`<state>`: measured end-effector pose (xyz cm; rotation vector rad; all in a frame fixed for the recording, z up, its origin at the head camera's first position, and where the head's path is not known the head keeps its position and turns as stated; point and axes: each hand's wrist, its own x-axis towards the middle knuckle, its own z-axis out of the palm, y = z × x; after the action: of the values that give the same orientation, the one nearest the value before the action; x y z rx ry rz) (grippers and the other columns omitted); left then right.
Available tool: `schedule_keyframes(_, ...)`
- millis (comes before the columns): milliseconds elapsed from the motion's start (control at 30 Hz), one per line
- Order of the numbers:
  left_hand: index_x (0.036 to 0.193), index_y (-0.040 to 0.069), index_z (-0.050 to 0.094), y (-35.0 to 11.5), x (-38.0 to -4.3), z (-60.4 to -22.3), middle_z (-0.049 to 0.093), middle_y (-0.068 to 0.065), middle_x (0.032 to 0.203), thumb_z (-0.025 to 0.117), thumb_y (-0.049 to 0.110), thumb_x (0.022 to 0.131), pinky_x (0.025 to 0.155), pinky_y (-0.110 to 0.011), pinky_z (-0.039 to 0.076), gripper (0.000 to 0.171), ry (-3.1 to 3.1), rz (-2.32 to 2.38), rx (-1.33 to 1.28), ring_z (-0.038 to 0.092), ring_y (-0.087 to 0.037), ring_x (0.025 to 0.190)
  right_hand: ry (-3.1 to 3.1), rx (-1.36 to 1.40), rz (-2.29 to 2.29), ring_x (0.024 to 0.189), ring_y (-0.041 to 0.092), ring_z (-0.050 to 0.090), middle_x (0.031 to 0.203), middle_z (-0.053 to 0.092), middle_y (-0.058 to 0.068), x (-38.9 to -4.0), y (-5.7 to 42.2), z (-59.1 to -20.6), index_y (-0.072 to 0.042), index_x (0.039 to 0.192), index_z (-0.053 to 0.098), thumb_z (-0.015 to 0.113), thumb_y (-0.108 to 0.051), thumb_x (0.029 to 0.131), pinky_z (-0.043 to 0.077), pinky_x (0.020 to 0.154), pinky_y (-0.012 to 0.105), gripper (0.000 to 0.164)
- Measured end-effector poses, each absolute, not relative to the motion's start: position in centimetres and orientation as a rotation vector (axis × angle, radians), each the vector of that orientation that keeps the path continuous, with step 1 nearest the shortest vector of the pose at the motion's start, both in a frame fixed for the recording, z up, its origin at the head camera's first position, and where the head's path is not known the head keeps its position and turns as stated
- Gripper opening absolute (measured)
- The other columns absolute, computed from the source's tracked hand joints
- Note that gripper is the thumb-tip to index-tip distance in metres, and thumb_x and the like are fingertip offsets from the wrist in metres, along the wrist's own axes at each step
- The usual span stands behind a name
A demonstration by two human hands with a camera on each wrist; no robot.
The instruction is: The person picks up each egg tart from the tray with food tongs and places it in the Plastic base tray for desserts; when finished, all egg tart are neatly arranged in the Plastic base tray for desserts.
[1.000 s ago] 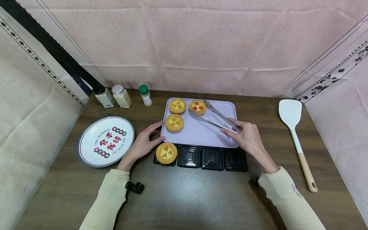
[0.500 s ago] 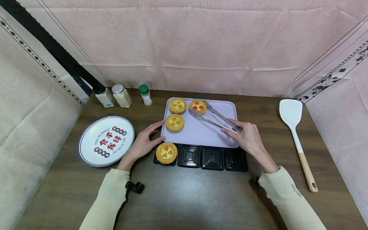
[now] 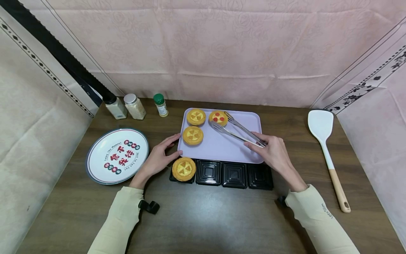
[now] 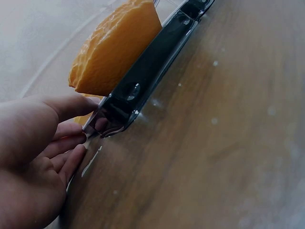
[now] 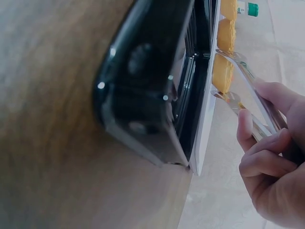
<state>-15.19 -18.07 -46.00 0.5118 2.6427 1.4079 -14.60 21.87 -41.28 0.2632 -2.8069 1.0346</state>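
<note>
My right hand (image 3: 272, 150) grips metal tongs (image 3: 239, 131) near their joined end. The spread arms of the tongs lie either side of a yellow tart with red dots (image 3: 218, 118) on a lilac tray (image 3: 222, 150). Two plain yellow tarts share the tray, a rear one (image 3: 196, 116) and a front one (image 3: 192, 135). My left hand (image 3: 160, 157) touches the tray's left edge with thumb and fingertips, fingers mostly straight. Along the tray's front runs a black mould with square compartments (image 3: 234, 175); another yellow tart (image 3: 183, 169) sits in its leftmost one.
To the left lies a round white plate (image 3: 117, 156) with red lettering. Behind it stand a black-topped jar (image 3: 116, 109), a silver-lidded jar (image 3: 134, 107) and a green-capped bottle (image 3: 160, 105). A white spatula with a wooden handle (image 3: 321, 128) lies at the right, near the cloth wall (image 3: 222, 53).
</note>
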Motion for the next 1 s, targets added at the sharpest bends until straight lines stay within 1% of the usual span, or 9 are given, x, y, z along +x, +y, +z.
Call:
schedule_keyframes(300,0.151,0.018,0.04,-18.1,-15.1,-45.9,0.036,-0.003,0.154,0.067,0.026,0.095,0.107,-0.04,0.04,0.062,2.641,1.407,0.508,0.04,-0.02,0.135,-2.766,0.28,1.01,0.042,0.013,0.036,0.059,0.043,-0.001,-14.3,21.8,-40.8,-0.009,0.124,0.069,0.078,-0.043,0.083,0.03,0.034,0.027,0.054)
schedule_keyframes(500,0.151,0.018,0.039,-18.1,-15.2,-45.9,0.036,-0.003,0.154,0.067,0.025,0.095,0.107,-0.04,0.04,0.062,2.641,1.401,0.519,0.041,-0.021,0.135,-2.729,0.297,1.023,0.048,0.013,0.04,0.065,0.052,-0.001,-13.1,22.3,-39.8,-0.017,0.122,0.072,0.08,-0.042,0.081,0.031,0.036,0.027,0.048)
schedule_keyframes(567,0.151,0.018,0.039,-18.1,-15.2,-45.9,0.036,-0.003,0.154,0.067,0.026,0.095,0.107,-0.041,0.04,0.063,2.641,1.401,0.52,0.041,-0.021,0.135,-2.712,0.339,1.025,0.05,0.013,0.043,0.069,0.058,-0.002,-12.4,22.6,-39.4,-0.019,0.122,0.072,0.08,-0.04,0.082,0.032,0.037,0.026,0.045)
schedule_keyframes(667,0.151,0.017,0.04,-18.1,-15.2,-45.9,0.036,-0.003,0.154,0.067,0.025,0.095,0.107,-0.041,0.04,0.063,2.642,1.402,0.528,0.04,-0.021,0.135,-2.676,0.437,1.011,0.053,0.011,0.044,0.074,0.061,-0.005,-11.0,23.2,-38.8,-0.02,0.122,0.072,0.08,-0.035,0.082,0.031,0.038,0.023,0.043)
schedule_keyframes(767,0.151,0.016,0.04,-18.1,-15.2,-45.9,0.036,-0.004,0.154,0.067,0.025,0.095,0.107,-0.041,0.04,0.062,2.646,1.4,0.531,0.041,-0.021,0.135,-2.645,0.552,0.987,0.056,0.008,0.045,0.074,0.061,-0.01,-9.5,23.8,-38.3,-0.021,0.123,0.071,0.082,-0.029,0.081,0.032,0.041,0.019,0.043)
schedule_keyframes(900,0.15,0.016,0.04,-18.1,-15.3,-46.0,0.037,-0.003,0.154,0.067,0.025,0.095,0.107,-0.041,0.04,0.062,2.65,1.401,0.529,0.041,-0.021,0.135,-2.635,0.675,1.009,0.058,0.004,0.05,0.075,0.06,-0.015,-7.7,24.4,-37.9,-0.023,0.124,0.07,0.085,-0.025,0.079,0.035,0.045,0.016,0.047)
schedule_keyframes(1000,0.15,0.017,0.041,-18.1,-15.2,-46.1,0.037,-0.003,0.153,0.067,0.026,0.095,0.107,-0.041,0.04,0.062,2.648,1.408,0.527,0.041,-0.02,0.134,-2.632,0.748,1.03,0.056,0.001,0.047,0.076,0.059,-0.017,-6.7,24.7,-37.9,-0.025,0.125,0.069,0.086,-0.023,0.077,0.034,0.045,0.014,0.05)
